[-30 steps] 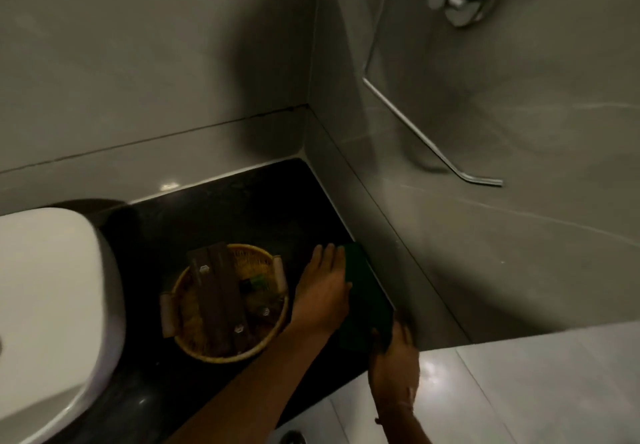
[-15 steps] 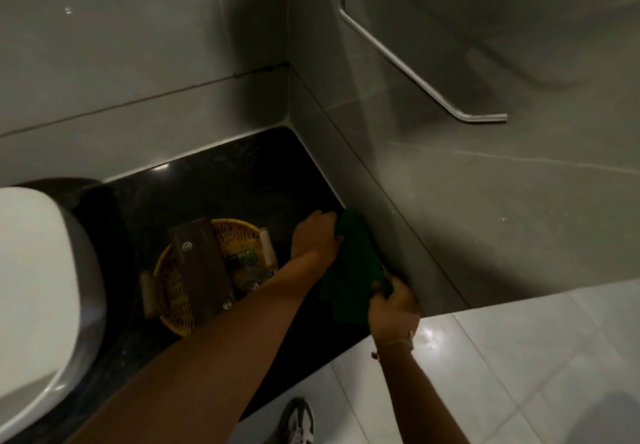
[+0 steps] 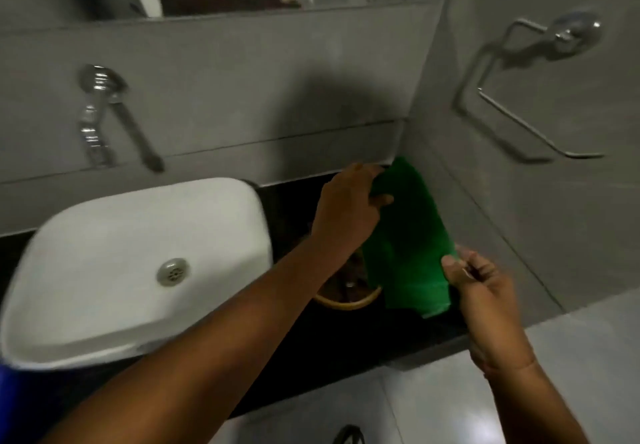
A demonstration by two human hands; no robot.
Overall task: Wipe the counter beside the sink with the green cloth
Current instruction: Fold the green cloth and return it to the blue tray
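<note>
With both hands' fingers pinching the green cloth [image 3: 408, 235], left hand [image 3: 349, 208] far edge, right hand [image 3: 481, 291] near edge, lay it flat on the black surface [image 3: 332, 343] clear of the wicker basket [image 3: 346, 299] before wiping.

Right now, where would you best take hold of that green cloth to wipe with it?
By its two ends, as here. The green cloth hangs stretched over the dark counter: the left hand pinches the far top edge near the wall corner, the right hand the near edge. Come from above, probably clear of the basket.
</note>
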